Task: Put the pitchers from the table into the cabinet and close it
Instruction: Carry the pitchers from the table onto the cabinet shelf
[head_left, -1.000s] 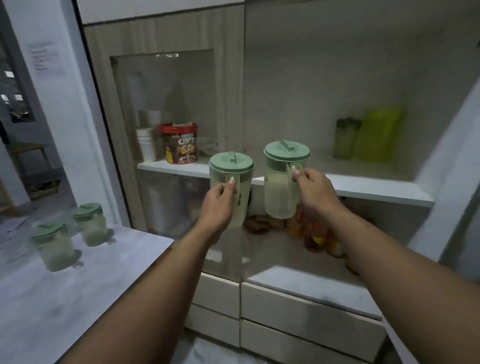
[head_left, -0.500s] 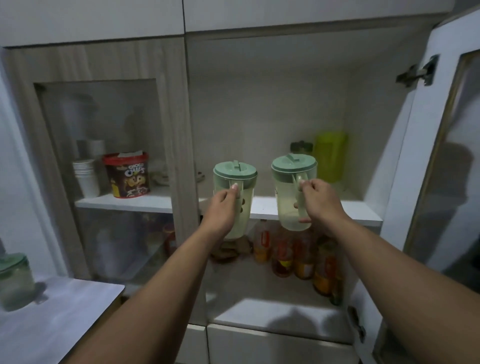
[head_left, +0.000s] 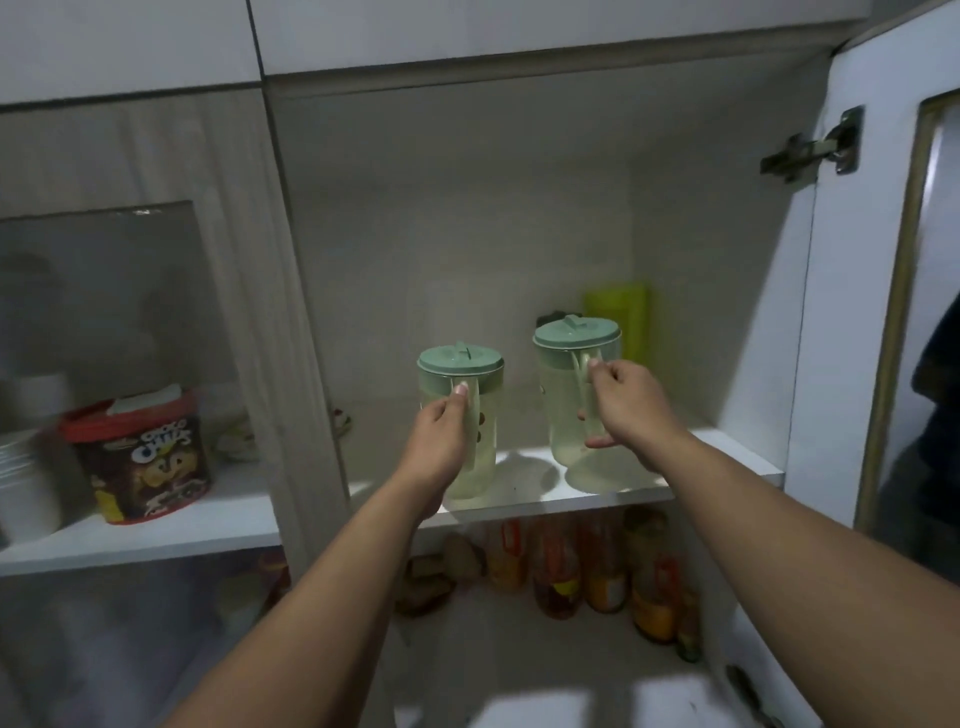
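Two clear pitchers with pale green lids are at the open cabinet's white middle shelf (head_left: 727, 457). My left hand (head_left: 441, 441) grips the handle of the left pitcher (head_left: 483, 415), whose base is at the shelf's front edge. My right hand (head_left: 628, 410) grips the handle of the right pitcher (head_left: 561, 395), which is upright over the shelf, a little deeper in. The cabinet's right door (head_left: 831, 312) stands swung open to the right.
A lime green container (head_left: 623, 317) and a dark-capped one stand behind the right pitcher. Bottles (head_left: 561, 566) line the shelf below. Left of the wood divider (head_left: 280, 338), behind glass, sit a Choco Chips tub (head_left: 145, 462) and stacked white cups (head_left: 26, 483).
Both hands have carried the pitchers forward and into the cabinet, from in front of the shelf edge to over the shelf. The view has come closer and the table has left the frame.
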